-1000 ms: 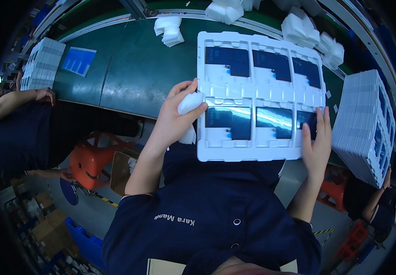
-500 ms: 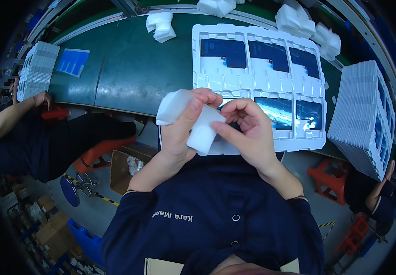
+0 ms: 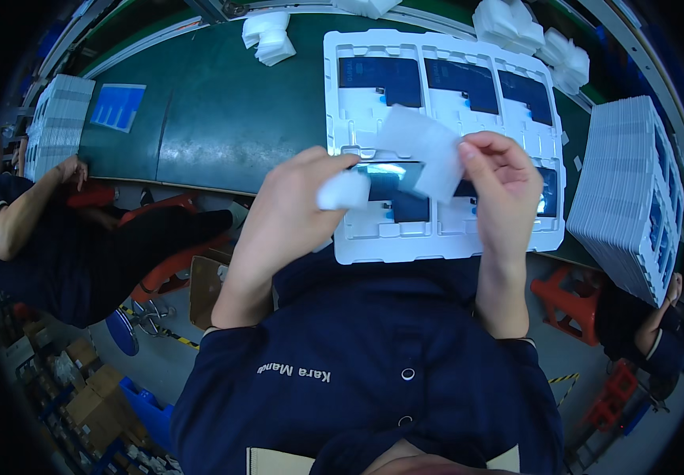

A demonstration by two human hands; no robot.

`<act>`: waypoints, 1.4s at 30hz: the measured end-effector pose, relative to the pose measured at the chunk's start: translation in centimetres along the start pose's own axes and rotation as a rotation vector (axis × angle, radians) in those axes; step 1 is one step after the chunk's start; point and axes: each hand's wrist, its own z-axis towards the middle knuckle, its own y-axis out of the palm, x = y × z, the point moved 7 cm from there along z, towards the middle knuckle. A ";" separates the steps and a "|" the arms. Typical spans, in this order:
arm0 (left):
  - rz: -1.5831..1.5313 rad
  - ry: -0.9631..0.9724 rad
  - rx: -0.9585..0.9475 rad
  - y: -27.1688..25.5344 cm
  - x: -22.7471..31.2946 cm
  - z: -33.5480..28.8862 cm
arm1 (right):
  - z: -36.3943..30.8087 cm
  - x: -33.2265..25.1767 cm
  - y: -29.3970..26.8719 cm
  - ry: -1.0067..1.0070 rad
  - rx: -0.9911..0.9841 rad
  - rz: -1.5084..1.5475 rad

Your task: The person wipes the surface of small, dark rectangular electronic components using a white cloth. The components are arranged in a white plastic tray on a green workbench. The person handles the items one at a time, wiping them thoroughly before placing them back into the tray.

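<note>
Between thumb and fingers, my right hand (image 3: 506,186) pinches the edge of a thin white foam sheet (image 3: 421,146), which hangs over the middle of a white plastic tray (image 3: 449,252). My left hand (image 3: 286,206) is closed around a folded wad of white foam sheets (image 3: 343,191), beside the tray's near left corner. In the tray's compartments lie several flat, dark, L-shaped parts (image 3: 381,77) that look like batteries. Some of the near row is covered by the loose sheet and my right hand.
Foam bundles (image 3: 269,38) and more foam stacks (image 3: 508,28) lie along the far edge of the green table (image 3: 231,103). Tray stacks stand at right (image 3: 619,182) and far left (image 3: 61,119), near a blue sheet (image 3: 119,108). Co-workers sit at both sides.
A single foam sheet has come away from the wad in my hands. My right hand has moved right with it, over the tray; my left hand has shifted slightly left with the wad.
</note>
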 end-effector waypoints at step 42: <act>-0.144 0.117 -0.437 0.6 1.7 -1.1 | -0.9 -2.6 3.9 -0.500 -0.182 -0.733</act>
